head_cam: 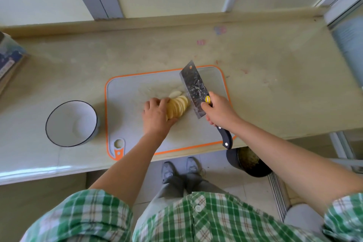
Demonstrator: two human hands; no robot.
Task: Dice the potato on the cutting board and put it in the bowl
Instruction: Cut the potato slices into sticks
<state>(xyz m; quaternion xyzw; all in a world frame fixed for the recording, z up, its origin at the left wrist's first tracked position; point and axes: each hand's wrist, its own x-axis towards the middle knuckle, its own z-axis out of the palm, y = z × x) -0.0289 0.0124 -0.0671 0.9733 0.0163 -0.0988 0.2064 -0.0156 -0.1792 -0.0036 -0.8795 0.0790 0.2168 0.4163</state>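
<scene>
My left hand (155, 116) holds one sliced potato (179, 106); my right hand (220, 111) grips one knife (194, 88) just beside it; one bowl (64, 116) sits apart.

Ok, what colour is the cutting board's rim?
Orange, edging the grey cutting board; clearest in the head view.

Home kitchen, beige countertop (255, 88) under a window, cutting board (129, 88), cleaver (193, 86), bowl (59, 116)

Dark bin (249, 163) on floor below counter (275, 84) edge; box (9, 61) at far left
</scene>
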